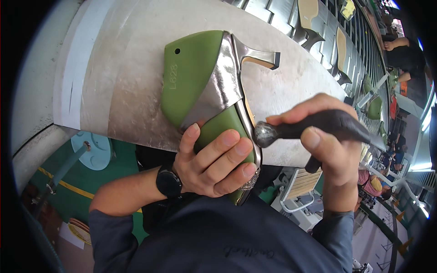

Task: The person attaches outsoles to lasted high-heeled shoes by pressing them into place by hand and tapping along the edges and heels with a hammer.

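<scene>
A metallic pewter high-heeled shoe (226, 72) lies on its side, fitted over a green shoe last (193, 75) that has a round hole near its top. Its slim heel (259, 56) points right, and the toe end points down toward my body, with a glittery band near it. My left hand (216, 164) is closed over the front of the last, fingers across the green part. In my right hand (334, 141) is a dark shoemaker's hammer (314, 127), gripped close round its head. The hammer's round metal face (265, 134) is at the sole edge, seemingly touching it.
The shoe rests on a worn, pale work surface (141, 45). Beyond it runs a slatted metal conveyor (282, 18) carrying heeled sole pieces (308, 12) and more green lasts (374, 108). A blue round stool (92, 150) stands at lower left. Other people work at far right.
</scene>
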The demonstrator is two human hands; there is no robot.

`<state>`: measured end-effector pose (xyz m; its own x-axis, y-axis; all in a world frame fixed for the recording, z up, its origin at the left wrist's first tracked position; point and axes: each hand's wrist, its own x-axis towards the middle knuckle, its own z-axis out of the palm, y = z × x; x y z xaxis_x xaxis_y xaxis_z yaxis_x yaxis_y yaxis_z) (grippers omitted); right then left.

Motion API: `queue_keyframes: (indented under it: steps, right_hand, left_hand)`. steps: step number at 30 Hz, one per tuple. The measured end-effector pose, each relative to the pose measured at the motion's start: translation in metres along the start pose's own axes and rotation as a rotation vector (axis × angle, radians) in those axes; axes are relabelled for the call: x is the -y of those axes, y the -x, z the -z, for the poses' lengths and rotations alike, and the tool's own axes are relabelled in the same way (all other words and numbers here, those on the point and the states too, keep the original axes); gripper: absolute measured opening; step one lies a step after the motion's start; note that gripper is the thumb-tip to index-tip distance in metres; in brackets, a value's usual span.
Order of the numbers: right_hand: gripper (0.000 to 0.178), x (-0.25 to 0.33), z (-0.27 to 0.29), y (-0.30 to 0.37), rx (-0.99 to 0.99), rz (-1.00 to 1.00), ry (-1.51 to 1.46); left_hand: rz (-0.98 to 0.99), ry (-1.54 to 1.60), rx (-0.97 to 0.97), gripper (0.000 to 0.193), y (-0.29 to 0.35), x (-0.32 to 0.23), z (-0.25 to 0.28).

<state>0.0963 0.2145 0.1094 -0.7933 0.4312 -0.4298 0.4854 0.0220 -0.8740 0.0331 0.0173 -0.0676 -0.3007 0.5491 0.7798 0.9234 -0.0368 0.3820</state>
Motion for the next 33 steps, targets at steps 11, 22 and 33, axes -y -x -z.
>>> queue_keyframes:
  steps: [11, 22, 33]
  right_hand:
    - [0.028, -0.014, -0.011, -0.030, -0.089, 0.080, -0.243]
    - [0.030, 0.007, 0.014, -0.048, 0.104, 0.040, 0.129]
    - [0.025, 0.006, 0.020, -0.039, 0.191, 0.061, 0.108]
  left_hand:
    - [-0.024, 0.051, 0.037, 0.045, -0.003, -0.001, 0.006]
    - [-0.025, 0.009, 0.008, 0.041, -0.002, 0.000, 0.001]
    - [-0.067, 0.018, 0.072, 0.047, -0.004, 0.007, 0.013]
